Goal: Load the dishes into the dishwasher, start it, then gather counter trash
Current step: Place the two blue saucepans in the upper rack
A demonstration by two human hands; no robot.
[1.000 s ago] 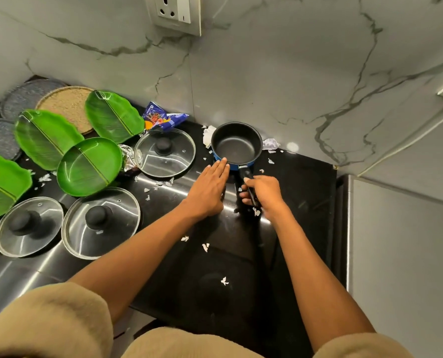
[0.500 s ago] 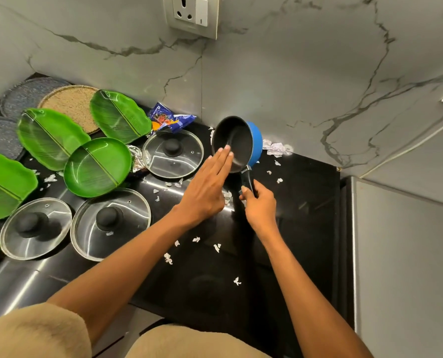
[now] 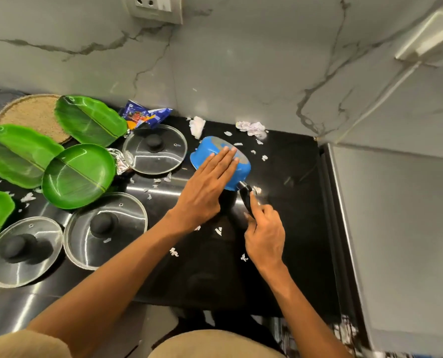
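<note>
Black countertop (image 3: pixel 280 254), scraps scattered. Your right hand (image 3: pixel 264 235) grips handle of blue saucepan (image 3: pixel 216 157), inverted; left hand (image 3: pixel 207 187) flat, fingers straight, on its base. Loading step likely: next, carry saucepan to dishwasher, unseen.

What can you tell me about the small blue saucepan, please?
The blue saucepan is turned bottom-up and tilted above the black counter, its worn greyish base facing the camera. The left hand lies flat on its base and side; the right hand grips its black handle.
</note>
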